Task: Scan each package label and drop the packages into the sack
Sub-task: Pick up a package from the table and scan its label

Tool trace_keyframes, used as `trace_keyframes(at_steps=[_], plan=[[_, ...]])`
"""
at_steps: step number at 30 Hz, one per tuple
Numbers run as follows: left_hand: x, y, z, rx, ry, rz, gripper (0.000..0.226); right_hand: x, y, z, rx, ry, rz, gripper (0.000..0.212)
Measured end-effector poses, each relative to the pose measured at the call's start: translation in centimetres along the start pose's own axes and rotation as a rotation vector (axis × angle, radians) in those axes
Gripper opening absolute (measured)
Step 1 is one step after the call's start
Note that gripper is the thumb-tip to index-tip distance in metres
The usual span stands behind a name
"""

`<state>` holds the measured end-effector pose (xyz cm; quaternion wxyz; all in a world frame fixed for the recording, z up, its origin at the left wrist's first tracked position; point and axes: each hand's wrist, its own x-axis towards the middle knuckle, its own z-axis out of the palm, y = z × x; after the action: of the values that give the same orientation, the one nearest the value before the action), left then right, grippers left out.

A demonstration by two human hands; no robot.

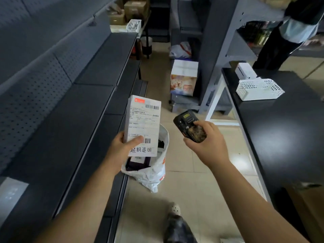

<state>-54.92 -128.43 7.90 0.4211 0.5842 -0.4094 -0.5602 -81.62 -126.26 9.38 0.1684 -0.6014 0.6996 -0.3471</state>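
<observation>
So, head view: package up for scanning above the sack.
My left hand [125,146] grips the white package [142,126], thumb covering part of the lower barcode; my right hand [204,142] holds the scanner [190,126]. Sack [154,174] contents mostly hidden behind the package; label print unreadable.

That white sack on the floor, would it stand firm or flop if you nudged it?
Probably flop: the white sack looks like thin crinkled plastic, its rim sagging unevenly. The packages inside may weigh down its base, so it would likely slide or slump rather than roll.
</observation>
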Motion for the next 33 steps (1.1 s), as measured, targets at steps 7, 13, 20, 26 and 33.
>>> trace_keyframes(at_steps=[7,13,20,26,33], plan=[[11.4,-3.3,1.3,0.038,0.028,-0.198,0.033,9.6,5.1,7.3,0.027,-0.136,0.045,0.058],[17.3,-9.2,-0.9,0.165,0.076,-0.354,0.024,13.0,7.7,14.7,0.042,-0.283,0.102,0.057],[23.0,-17.8,-4.1,0.405,0.005,-0.485,0.042,12.2,9.9,23.0,0.018,-0.317,0.217,0.055],[27.6,-24.3,-4.0,0.519,-0.034,-0.524,0.043,10.3,11.9,28.1,-0.057,-0.306,0.262,0.056],[30.5,-29.2,-3.0,0.634,0.039,-0.523,0.043,9.7,14.0,32.4,-0.041,-0.300,0.300,0.058]])
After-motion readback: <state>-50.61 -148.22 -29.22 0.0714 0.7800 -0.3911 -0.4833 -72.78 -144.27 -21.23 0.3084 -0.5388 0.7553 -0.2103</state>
